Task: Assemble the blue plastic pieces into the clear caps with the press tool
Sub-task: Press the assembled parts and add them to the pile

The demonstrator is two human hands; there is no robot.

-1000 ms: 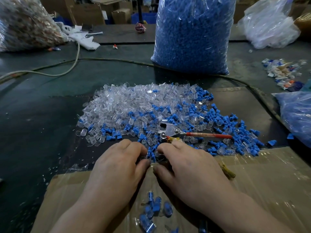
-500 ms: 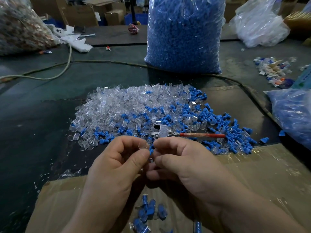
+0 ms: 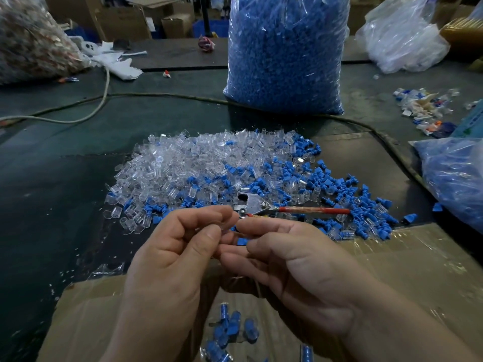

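Right now the right hand (image 3: pixel 295 259) pinches a blue piece (image 3: pixel 241 241) btwn thumb & fingers; left hand (image 3: pixel 177 246) fingers curl on what looks like a clear cap (image 3: pixel 222 227), hard to tell. Seat it square by hand first, then use the press tool (image 3: pixel 257 205), lying on the pile (image 3: pixel 183 165) just beyond.

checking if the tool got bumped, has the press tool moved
No. The press tool lies at the same spot in the pile of clear caps.

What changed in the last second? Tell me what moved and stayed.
Both hands lifted off the near edge of the pile toward the person. The right hand now pinches a blue piece; the left hand pinches what looks like a clear cap. The press tool, pile and blue bag stayed put.
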